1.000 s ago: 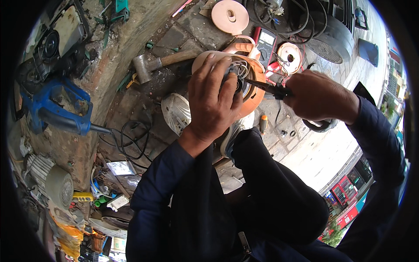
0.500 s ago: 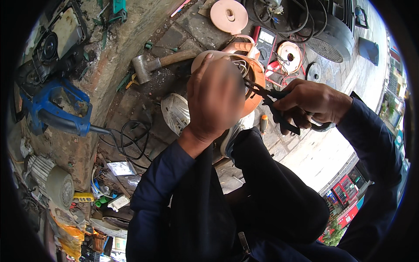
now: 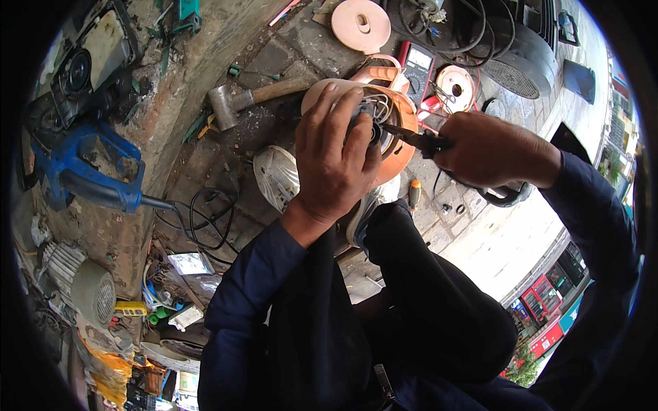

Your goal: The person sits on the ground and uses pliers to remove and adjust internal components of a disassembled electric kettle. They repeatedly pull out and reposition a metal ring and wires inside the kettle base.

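Note:
An orange appliance housing (image 3: 404, 154) with an opening stands in front of me, pale wires (image 3: 378, 106) showing inside. My left hand (image 3: 336, 147) lies over the opening, its fingers curled about a dark round part (image 3: 375, 130) that is mostly hidden beneath them. Dark needle-nose pliers (image 3: 411, 139) are in my right hand (image 3: 497, 151), which is closed around their handles. Their jaws point left and reach the dark part beside my left fingers. Whether the tips grip anything is too small to tell.
A hammer (image 3: 229, 106) lies left of the housing. Beyond it are a round pink cover (image 3: 360, 26), a red multimeter (image 3: 415, 65) and a dark motor (image 3: 517, 72). An orange-handled screwdriver (image 3: 415, 194) rests nearer me. A blue power tool (image 3: 103, 168) lies at left.
My right hand has rolled over, knuckles now up, and closed further around the pliers. The jaws have turned a little and point at the dark part. My left hand stays in place.

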The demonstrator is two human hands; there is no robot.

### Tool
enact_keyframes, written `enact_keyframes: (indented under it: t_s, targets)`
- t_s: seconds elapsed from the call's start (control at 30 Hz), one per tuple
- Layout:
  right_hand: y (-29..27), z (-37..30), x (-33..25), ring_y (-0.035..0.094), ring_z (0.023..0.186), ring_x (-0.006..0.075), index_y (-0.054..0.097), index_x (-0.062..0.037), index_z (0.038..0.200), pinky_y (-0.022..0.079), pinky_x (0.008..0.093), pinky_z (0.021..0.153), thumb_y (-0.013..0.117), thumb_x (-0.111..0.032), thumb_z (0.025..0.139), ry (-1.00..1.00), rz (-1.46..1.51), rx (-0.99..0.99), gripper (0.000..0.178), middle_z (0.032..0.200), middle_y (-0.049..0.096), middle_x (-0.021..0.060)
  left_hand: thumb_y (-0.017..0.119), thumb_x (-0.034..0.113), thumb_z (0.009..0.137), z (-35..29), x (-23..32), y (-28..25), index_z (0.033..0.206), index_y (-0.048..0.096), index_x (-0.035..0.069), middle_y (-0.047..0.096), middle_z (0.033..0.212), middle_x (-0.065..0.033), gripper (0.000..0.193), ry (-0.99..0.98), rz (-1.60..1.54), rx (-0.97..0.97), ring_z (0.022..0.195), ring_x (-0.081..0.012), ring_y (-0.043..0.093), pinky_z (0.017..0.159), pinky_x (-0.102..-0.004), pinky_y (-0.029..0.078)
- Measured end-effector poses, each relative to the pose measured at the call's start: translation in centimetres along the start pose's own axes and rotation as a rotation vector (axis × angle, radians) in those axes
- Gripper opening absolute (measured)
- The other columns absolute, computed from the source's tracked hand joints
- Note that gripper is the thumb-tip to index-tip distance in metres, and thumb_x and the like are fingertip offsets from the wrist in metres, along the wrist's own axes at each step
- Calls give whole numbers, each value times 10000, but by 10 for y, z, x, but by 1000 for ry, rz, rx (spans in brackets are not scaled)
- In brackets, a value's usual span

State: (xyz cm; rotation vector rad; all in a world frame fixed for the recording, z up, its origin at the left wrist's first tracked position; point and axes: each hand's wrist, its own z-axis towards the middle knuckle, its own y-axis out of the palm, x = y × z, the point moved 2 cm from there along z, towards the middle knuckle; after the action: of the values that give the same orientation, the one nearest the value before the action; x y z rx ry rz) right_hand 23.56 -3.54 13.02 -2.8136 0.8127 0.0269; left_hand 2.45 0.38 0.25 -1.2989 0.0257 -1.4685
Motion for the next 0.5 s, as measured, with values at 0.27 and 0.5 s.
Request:
enact_keyframes:
  t_s: [0.27,0.5]
  targets:
    - [-1,-26,-25,807,842,345,786,3,852,633,449,842,701,-132,845,-150,-519,274,160,836,788,185,886,90,770,0,1,-2,1204,739,38,618,1506,-190,461,-16,5,-27,1430,-461,574,1169,-561,483]
    - [3,-7,12,745,549,237,733,91,949,613,375,534,683,-173,1057,202,487,-163,290,753,760,168,772,60,856,2,3,-1,1143,708,5,649,1477,-185,299,-20,7,9,1411,-439,594,1120,-573,512]
